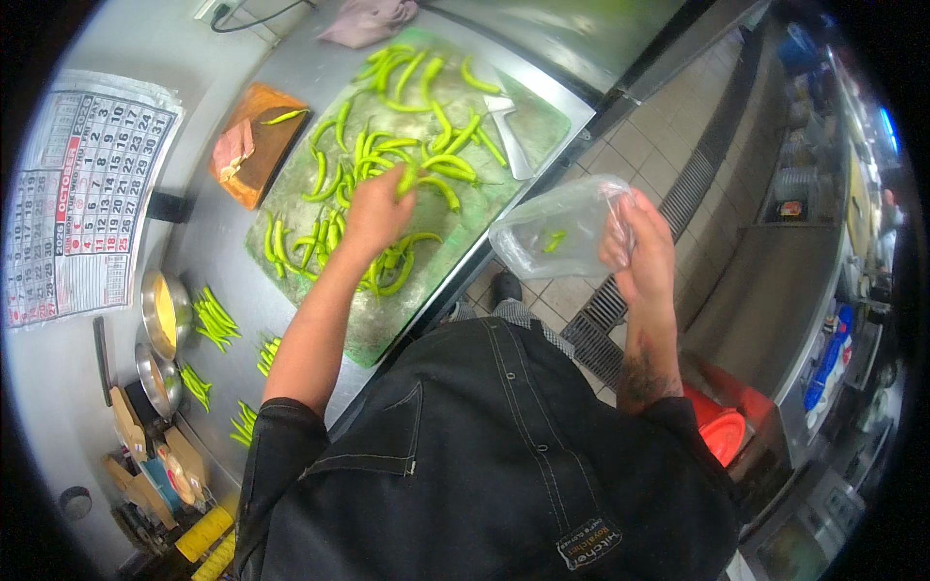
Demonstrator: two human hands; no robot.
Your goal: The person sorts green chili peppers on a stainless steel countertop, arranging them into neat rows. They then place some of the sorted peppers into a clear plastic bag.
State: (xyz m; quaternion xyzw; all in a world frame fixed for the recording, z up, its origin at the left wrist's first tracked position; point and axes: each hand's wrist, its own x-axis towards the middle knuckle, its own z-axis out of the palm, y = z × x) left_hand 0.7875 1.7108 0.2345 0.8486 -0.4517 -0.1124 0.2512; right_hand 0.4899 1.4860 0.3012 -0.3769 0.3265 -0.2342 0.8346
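Long green chili peppers (381, 160) lie scattered over a worn green cutting board (450, 218) on the steel counter. Over the middle of the board, my left hand (379, 212) has its fingers closed on a green chili pepper (407, 179); the view is slightly blurred there. My right hand (639, 243) grips the edge of a clear plastic bag (538, 225), held out beyond the counter's edge above the floor. A small green piece (554, 241) shows through the bag. A broad metal blade with a pale handle (511, 138) rests on the board's far right part.
On the steel counter (247, 290) are several chili bunches (215, 319), two metal bowls (166, 316) and a wooden board (258, 145) bearing a chili and a piece of meat (232, 150). A cloth (370, 22) lies at the far end. A red bucket (723, 436) stands right.
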